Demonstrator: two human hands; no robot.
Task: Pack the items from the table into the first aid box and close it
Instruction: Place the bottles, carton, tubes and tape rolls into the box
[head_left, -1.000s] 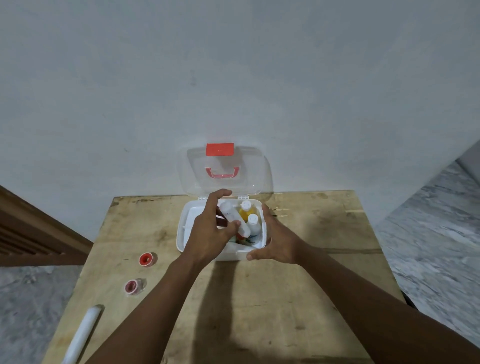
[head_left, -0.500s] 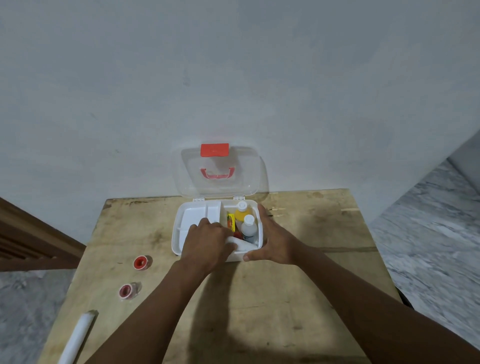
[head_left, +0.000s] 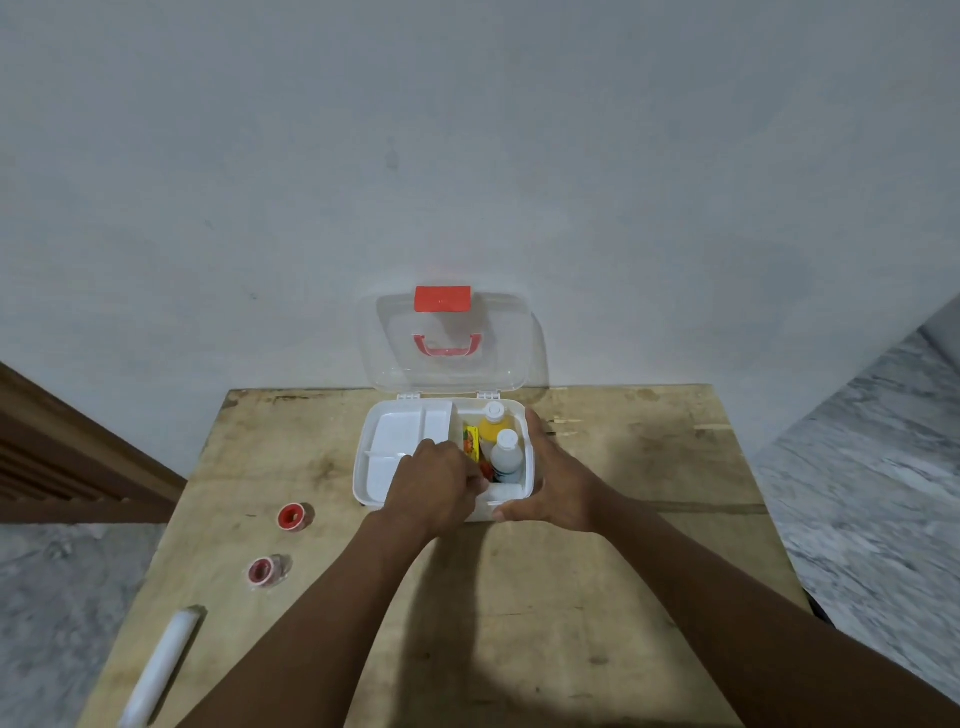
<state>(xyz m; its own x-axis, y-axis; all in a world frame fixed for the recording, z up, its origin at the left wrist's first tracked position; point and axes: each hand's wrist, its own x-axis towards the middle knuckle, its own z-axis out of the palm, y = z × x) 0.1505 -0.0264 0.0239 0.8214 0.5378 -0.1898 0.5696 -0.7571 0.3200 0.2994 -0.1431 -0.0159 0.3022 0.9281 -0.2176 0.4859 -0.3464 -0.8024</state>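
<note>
Fingers of the left grip (head_left: 436, 488) are curled inside the open white plastic first aid box (head_left: 387, 441) on the wooden surface (head_left: 649, 571); whether anything is pinched cannot be told. Its right corner is braced by the straight-fingered right grip (head_left: 563, 483).

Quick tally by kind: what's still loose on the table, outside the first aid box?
Red tape rolls: 2
White roll: 1
Total: 3
</note>
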